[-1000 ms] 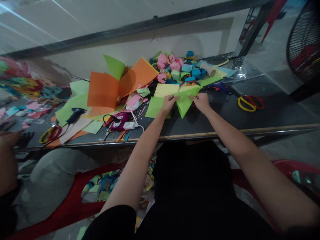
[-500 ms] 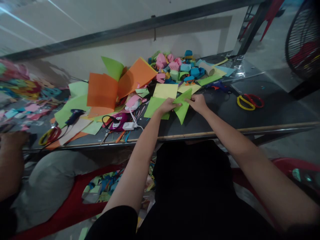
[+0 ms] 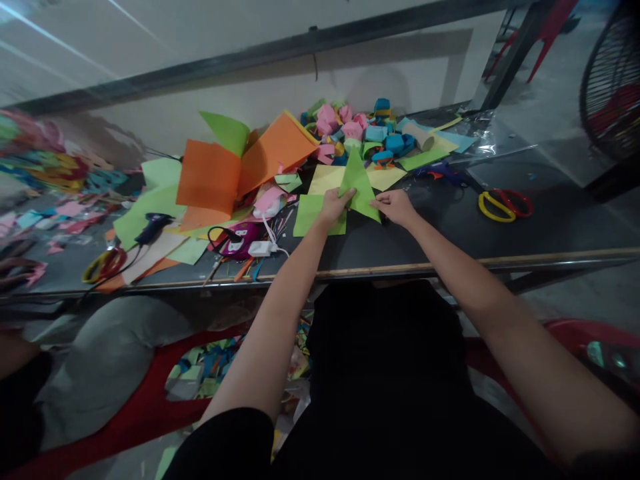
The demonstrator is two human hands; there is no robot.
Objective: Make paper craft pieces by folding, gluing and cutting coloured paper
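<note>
A bright green sheet of paper (image 3: 357,185), folded to a pointed shape, is held up between my two hands over the table. My left hand (image 3: 334,205) pinches its left edge, thumb on top. At its lower right corner, my right hand (image 3: 396,205) has thumb and fingertips closed on the paper. Under and beside my left hand a green square of paper (image 3: 307,217) lies flat. Behind the folded piece are pale yellow sheets (image 3: 324,179), partly covered by it.
Folded paper pieces (image 3: 353,130) are heaped at the back. To the right lie scissors (image 3: 505,205) and a blue glue gun (image 3: 443,173). Orange sheets (image 3: 207,177), a purple power socket (image 3: 240,241), another glue gun (image 3: 153,228) and scissors (image 3: 104,265) are left. A co-worker's hand (image 3: 23,272) is at far left.
The green paper has been turned in my hands, so one point now stands upward and another points to the lower right. At far left, the co-worker's arm has shifted.
</note>
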